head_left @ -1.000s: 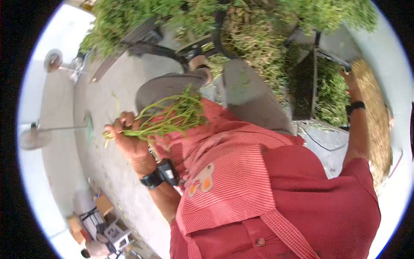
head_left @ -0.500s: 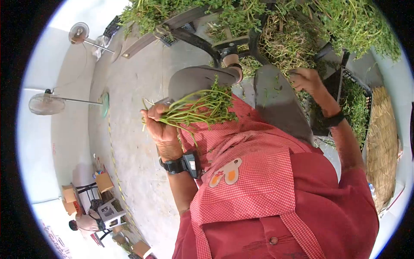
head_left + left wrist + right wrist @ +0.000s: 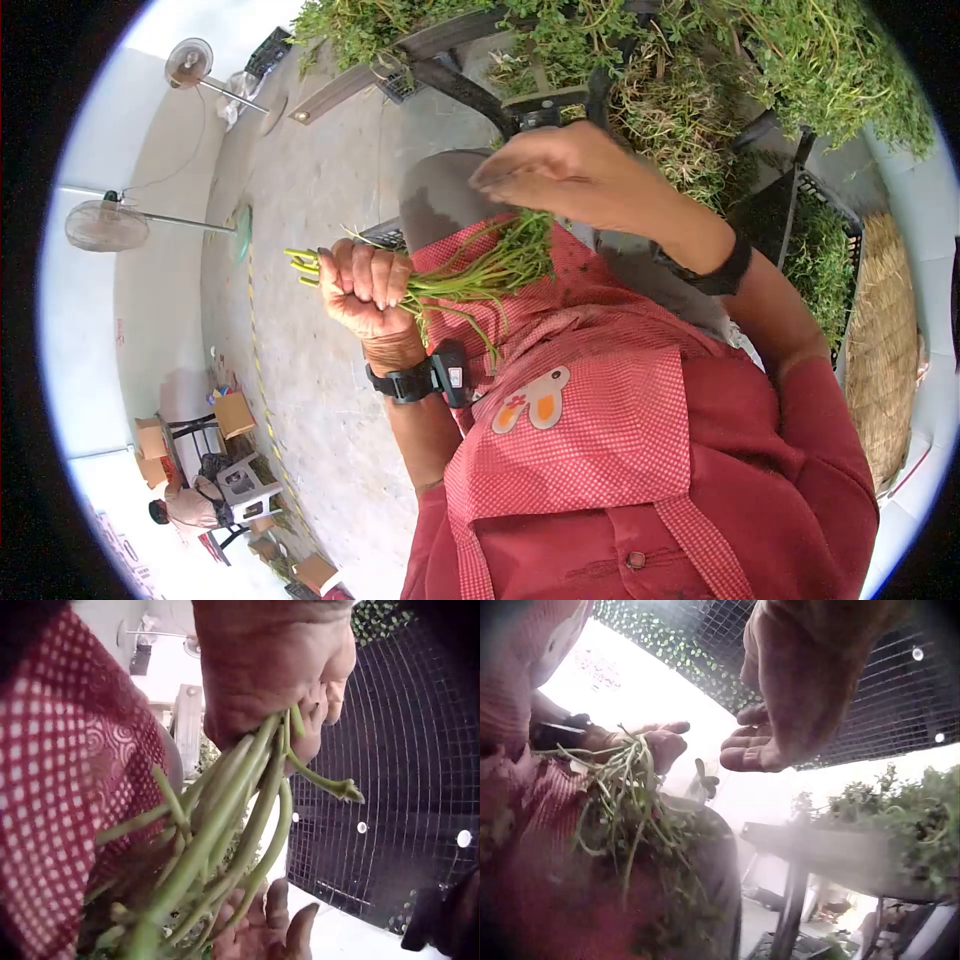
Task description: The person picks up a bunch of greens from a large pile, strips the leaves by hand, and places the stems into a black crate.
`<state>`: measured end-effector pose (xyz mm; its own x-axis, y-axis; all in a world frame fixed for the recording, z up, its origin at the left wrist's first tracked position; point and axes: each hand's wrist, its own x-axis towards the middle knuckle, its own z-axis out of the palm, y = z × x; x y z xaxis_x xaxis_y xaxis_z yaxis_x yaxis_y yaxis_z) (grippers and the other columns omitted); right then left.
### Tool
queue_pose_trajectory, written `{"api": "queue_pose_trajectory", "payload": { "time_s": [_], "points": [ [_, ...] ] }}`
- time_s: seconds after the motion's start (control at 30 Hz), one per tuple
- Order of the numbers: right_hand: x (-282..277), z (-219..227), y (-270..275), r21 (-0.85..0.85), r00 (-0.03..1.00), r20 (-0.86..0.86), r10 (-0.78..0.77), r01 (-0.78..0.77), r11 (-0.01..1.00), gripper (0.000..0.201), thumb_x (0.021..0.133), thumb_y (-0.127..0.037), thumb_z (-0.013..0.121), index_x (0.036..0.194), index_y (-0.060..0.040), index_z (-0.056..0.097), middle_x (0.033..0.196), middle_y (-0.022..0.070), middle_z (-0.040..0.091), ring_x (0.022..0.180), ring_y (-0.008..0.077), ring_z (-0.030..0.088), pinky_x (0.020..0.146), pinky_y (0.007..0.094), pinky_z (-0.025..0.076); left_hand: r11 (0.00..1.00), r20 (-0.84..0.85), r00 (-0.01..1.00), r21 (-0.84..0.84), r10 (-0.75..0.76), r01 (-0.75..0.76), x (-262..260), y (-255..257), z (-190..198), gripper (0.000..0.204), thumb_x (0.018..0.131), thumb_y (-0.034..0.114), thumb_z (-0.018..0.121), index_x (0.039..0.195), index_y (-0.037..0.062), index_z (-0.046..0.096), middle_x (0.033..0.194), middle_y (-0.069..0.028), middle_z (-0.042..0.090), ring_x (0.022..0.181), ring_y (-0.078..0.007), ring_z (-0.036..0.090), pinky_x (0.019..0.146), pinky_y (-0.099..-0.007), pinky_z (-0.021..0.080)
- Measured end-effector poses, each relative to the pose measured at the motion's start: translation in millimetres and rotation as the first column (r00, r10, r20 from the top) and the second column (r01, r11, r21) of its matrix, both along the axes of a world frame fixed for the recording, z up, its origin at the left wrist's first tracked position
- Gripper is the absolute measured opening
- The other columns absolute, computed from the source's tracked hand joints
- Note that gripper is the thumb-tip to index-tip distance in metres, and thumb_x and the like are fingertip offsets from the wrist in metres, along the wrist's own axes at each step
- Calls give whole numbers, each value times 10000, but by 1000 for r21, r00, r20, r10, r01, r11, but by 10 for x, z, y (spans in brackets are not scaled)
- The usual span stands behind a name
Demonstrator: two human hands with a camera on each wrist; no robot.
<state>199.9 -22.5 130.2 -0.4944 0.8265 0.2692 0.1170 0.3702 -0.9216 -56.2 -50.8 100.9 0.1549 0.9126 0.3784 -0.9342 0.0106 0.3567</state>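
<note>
A heap of cut greens (image 3: 700, 90) fills the space beyond both hands, with a dark mesh crate (image 3: 800, 215) at its edge past the right wrist. Open concrete floor (image 3: 300, 300) spreads outward of the left hand. The red checked apron (image 3: 590, 420) lies close below both hands. The left hand (image 3: 365, 290) clenches a bunch of green stems (image 3: 470, 270), cut ends jutting past the fist, leafy tips lying on the apron. The right hand (image 3: 560, 175), fingers relaxed and holding nothing, hovers just above the leafy tips. Half a second earlier it was out over the heap; it has since swung in above the bunch.
</note>
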Motion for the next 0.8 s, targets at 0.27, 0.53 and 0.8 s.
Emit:
{"api": "queue_pose_trajectory", "payload": {
  "time_s": [0.27, 0.53, 0.8],
  "points": [
    [-654, 42, -228, -3, 942, 260, 211, -218, 976, 550, 819, -491, 587, 926, 47, 567, 790, 189, 614, 722, 286, 620, 609, 371, 453, 998, -16, 1000, -53, 22, -23, 236, 15, 125, 404, 926, 235, 454, 551, 125, 351, 511, -3, 348, 419, -95, 327, 421, -224, 302],
    [-720, -77, -270, 145, 893, 444, 79, -158, 977, 364, 769, -301, 637, 864, 36, 535, 679, 193, 579, 629, 343, 594, 567, 415, 447, 957, -389, 886, -40, 251, -289, 318, 16, 94, 302, 883, 228, 502, 620, 101, 422, 764, -99, 545, 864, -247, 529, 896, -426, 398],
    [-901, -107, -338, 558, 838, 480, -260, -63, 827, 271, 788, -155, 590, 971, 29, 512, 974, 136, 591, 974, 312, 553, 754, 361, 466, 812, -195, 950, -493, 246, -312, 268, -4, 218, 398, 915, 376, 490, 614, 133, 397, 542, 15, 374, 557, -123, 398, 696, -331, 426]
  ]
}}
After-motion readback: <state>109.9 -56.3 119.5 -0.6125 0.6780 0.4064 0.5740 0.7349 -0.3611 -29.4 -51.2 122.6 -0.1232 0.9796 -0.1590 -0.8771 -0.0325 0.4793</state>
